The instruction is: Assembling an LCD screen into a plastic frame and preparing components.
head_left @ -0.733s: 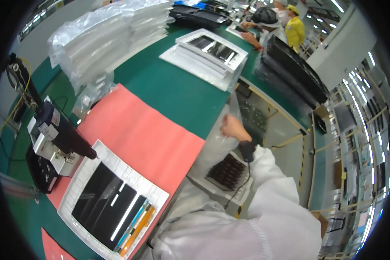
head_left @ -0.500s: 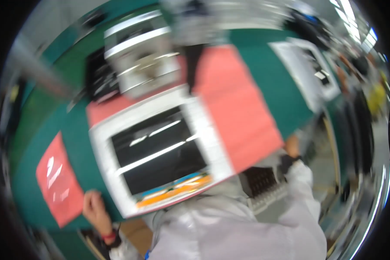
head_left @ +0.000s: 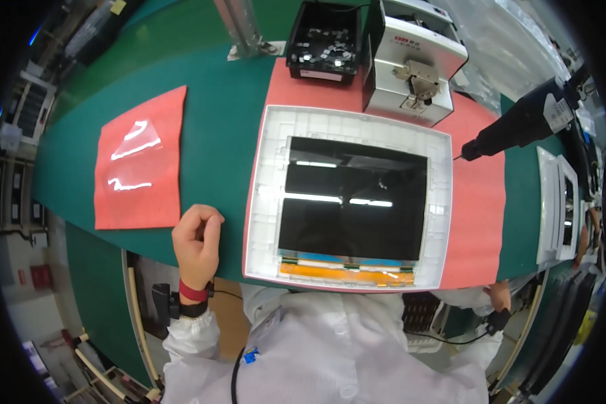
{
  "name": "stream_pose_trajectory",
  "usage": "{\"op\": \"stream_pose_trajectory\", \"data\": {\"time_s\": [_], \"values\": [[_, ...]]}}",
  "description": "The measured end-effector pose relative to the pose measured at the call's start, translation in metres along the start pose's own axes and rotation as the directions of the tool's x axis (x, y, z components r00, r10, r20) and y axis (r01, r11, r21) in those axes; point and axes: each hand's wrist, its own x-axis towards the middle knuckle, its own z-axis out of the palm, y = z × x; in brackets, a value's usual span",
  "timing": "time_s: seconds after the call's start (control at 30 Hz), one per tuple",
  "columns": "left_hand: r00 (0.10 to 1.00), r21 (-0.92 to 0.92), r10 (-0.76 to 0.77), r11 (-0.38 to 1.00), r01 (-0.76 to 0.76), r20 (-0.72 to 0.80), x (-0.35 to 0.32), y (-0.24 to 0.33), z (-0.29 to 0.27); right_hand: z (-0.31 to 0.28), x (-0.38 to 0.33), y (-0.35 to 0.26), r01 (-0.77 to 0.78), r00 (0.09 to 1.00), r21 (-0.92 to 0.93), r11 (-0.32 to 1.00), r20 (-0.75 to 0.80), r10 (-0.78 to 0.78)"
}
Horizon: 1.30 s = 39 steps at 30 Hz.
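Observation:
My left hand (head_left: 197,244) rests at the near edge of the green table, fingers curled in with nothing visible in them. It lies just below the corner of a small red sheet (head_left: 138,202) topped by clear film. My right hand (head_left: 499,296) is low at the right, by the table's front edge, its fingers mostly hidden. Between my hands lies a white plastic frame (head_left: 266,202) with a dark display panel (head_left: 353,222) in it. An orange flexible strip (head_left: 343,273) runs along the panel's near side.
A black bin (head_left: 323,67) of small metal pieces and a silver-white machine (head_left: 411,74) stand behind the frame. A black electric screwdriver (head_left: 518,128) hangs over the red mat (head_left: 475,222) at the right. White panels (head_left: 551,209) lie at the far right, and a metal post (head_left: 239,27) rises behind.
My view has turned, so the table now appears straighter and sharper. My left hand stays near the small red sheet's corner, and my right hand remains low by the table edge.

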Motion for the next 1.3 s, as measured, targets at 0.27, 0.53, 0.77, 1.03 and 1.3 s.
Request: {"op": "stream_pose_trajectory", "data": {"time_s": [0.27, 0.53, 0.77, 1.03, 1.3], "values": [[1.0, -0.023, 0.009, 1.0, -0.009, 0.009, 0.002, -0.002, 0.0, 0.006, 0.048, 0.125, 0.259, 0.791, -0.789, 0.556, -0.157, -0.591], [0.953, 0.222, 0.17, 0.948, -0.228, 0.252, -0.005, 0.032, 0.0, 0.005, -0.036, -0.042, 0.099, 0.933, -0.366, 0.925, -0.289, -0.214], [0.883, 0.26, 0.179, 0.914, -0.313, 0.434, -0.013, 0.04, 0.019, 0.03, -0.139, -0.205, 0.245, 0.808, -0.055, 0.968, -0.54, -0.235], [0.869, 0.294, 0.189, 0.89, -0.348, 0.457, -0.016, 0.036, 0.021, 0.084, -0.161, -0.293, 0.629, 0.722, 0.055, 0.775, -0.411, -0.556], [0.875, 0.249, 0.239, 0.897, -0.364, 0.42, -0.013, 0.037, 0.032, 0.141, -0.099, -0.318, 0.747, 0.647, -0.035, 0.664, -0.195, -0.737]]}}
